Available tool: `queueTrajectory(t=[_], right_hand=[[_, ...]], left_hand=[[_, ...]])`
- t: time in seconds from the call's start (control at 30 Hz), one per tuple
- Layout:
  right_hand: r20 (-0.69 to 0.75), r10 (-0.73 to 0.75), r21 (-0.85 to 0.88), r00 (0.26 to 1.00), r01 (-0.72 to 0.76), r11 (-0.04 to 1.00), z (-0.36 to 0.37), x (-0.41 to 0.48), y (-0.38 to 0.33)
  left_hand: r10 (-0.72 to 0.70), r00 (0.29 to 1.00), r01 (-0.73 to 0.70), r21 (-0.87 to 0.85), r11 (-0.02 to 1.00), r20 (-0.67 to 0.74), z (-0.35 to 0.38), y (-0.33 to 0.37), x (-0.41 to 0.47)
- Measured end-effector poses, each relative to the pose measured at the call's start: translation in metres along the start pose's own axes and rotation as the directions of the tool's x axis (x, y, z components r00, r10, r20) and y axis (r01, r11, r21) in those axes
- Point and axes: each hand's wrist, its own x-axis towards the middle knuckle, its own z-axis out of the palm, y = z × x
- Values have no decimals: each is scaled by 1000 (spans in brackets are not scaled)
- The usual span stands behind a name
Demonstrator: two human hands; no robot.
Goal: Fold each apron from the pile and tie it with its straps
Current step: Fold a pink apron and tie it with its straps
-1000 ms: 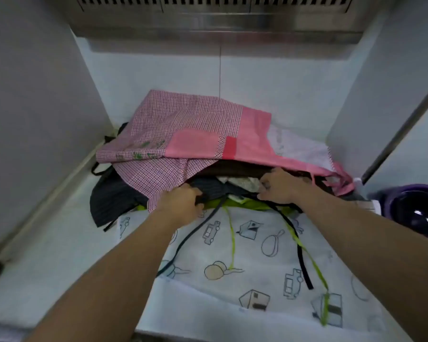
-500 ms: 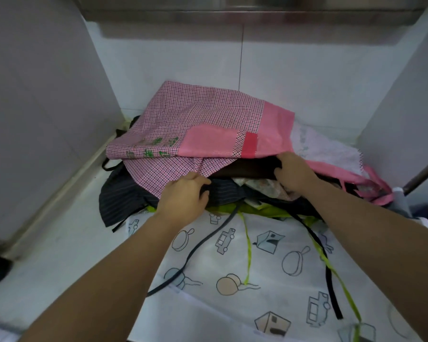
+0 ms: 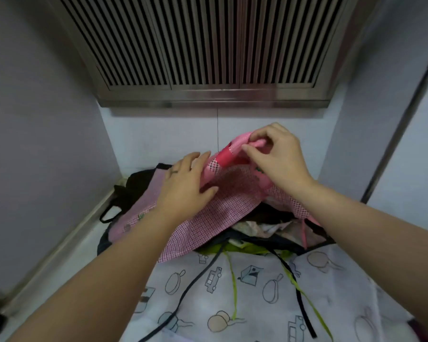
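Pinching the raised pink edge of the checked apron between thumb and fingertips, my right hand holds it up above the pile. My left hand lies flat on the same apron, fingers straight. Nearer me a white printed apron lies spread out.

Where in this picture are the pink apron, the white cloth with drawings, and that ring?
Pink apron [image 3: 208, 225]: head view, on its checked lower part.
White cloth [image 3: 257, 307]: head view, on the flat printed middle.
Ring [image 3: 174, 171]: head view, on the band on a finger of the left hand [image 3: 183, 191].
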Motion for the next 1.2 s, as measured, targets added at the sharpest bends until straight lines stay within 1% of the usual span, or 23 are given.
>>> queueTrajectory(t=[0.03, 0.1, 0.13, 0.17, 0.23, 0.3, 0.4, 0.5, 0.57, 0.63, 0.7, 0.77, 0.83, 0.9, 0.97, 1.03, 1.1, 1.17, 1.2], right_hand=[[0, -22, 22, 1000, 22, 1000, -4, 1, -9], [0, -62, 62, 998, 62, 996, -19, 4, -29], [6, -69, 71, 998, 68, 995, -23, 5, -35], [-4, -82, 77, 997, 82, 994, -31, 8, -43], [-1, -83, 61, 997, 83, 995, -47, 15, -54], [93, -29, -4, 995, 30, 1000, -62, 19, -61], [309, 105, -148, 945, -61, 987, -69, 11, -62], [446, 148, -206, 883, -60, 977, -67, -6, -69], [487, 186, -256, 853, -64, 964, -58, -11, -66], [448, 182, -261, 875, -67, 963, -51, -12, -64], [361, 154, -254, 920, -62, 965, -47, -8, -65], [329, 161, -236, 931, -84, 968, -47, -2, -66], [350, 189, -180, 918, -132, 975, -51, 5, -69], [411, 210, -122, 887, -174, 977, -59, 12, -73], [465, 228, -108, 856, -201, 974, -69, 17, -75], [475, 232, -104, 849, -207, 973, -77, 20, -75], [451, 205, -119, 869, -169, 978, -83, 24, -74], [425, 178, -137, 888, -132, 982, -85, 26, -73], [416, 173, -121, 893, -135, 984, -86, 26, -74]], left_hand=[[1, 1000, 0, -29, 1000, 7, -6, 6, 1], [-7, 1000, 4, -202, 979, -14, -21, 20, 1], [-37, 999, 27, -304, 952, -28, -27, 25, 1], [-57, 998, 38, -370, 928, -39, -36, 31, 3], [-89, 994, 53, -426, 903, -65, -52, 40, 5], [-119, 991, 70, -500, 863, -67, -70, 49, 5], [-169, 985, 120, -621, 774, -20, -86, 55, 7], [-206, 979, 134, -774, 618, 5, -103, 64, 5], [-207, 978, 138, -852, 505, 36, -111, 69, 4], [-184, 981, 146, -882, 449, 69, -118, 73, 3], [-161, 983, 154, -887, 436, 92, -123, 75, 2], [-150, 984, 149, -896, 417, 94, -126, 76, 2], [-158, 985, 129, -902, 412, 69, -129, 72, 2], [-165, 985, 121, -903, 413, 57, -133, 67, 2], [-132, 986, 142, -915, 378, 98, -137, 61, 1], [-55, 978, 209, -931, 299, 201, -143, 57, -4], [40, 955, 281, -938, 204, 295, -148, 55, -9], [120, 933, 325, -938, 118, 338, -150, 49, -15], [152, 923, 348, -936, 57, 353, -152, 46, -17]])
